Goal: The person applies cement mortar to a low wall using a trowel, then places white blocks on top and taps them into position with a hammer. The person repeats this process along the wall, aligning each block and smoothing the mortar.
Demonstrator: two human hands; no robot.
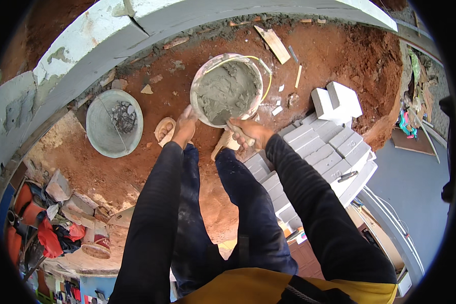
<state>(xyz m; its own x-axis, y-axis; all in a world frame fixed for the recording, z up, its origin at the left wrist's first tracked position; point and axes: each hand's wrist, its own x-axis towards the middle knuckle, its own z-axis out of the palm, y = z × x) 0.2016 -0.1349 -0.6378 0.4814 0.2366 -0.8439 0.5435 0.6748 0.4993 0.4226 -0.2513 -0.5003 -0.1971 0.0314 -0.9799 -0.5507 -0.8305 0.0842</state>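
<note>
A pale bucket full of wet grey mortar stands on the red soil in front of my feet. My left hand is closed at the bucket's near left rim. In my right hand is a trowel, held by its thick handle, and its blade dips into the mortar at the near side of the bucket. The blade is partly covered by mortar. A yellow-sleeved wire handle hangs over the bucket's right side.
A grey bucket with rubble stands at left. White blocks are stacked at right, a marker-like tool on top. A block wall curves along the far side. Wood scraps lie beyond the mortar. Debris fills the lower left.
</note>
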